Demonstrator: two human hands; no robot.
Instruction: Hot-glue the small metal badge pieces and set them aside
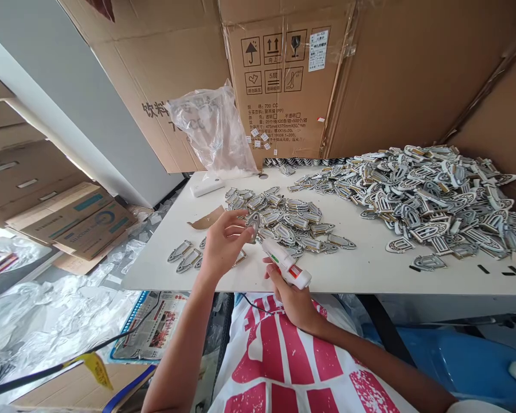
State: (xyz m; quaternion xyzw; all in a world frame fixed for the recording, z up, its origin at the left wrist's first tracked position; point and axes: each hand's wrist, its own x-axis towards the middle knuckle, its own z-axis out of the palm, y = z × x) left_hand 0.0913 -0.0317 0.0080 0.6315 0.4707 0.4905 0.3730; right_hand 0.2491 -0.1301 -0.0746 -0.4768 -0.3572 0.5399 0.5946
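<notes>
My left hand pinches a small grey, pointed frame-like part between thumb and fingers, above the table. In my right hand is a white electric screwdriver with red and green marks, its tip angled up toward that part. Whether the tip touches the part I cannot tell. Behind my hands lies a loose heap of similar grey parts. To the left of my left hand, several more parts lie in a small group.
A large pile of grey parts covers the table's right side. Tall cardboard stands along the back, with a clear plastic bag against it. Near the left edge are a white box-like object and a brown scrap. Small black pieces lie front right.
</notes>
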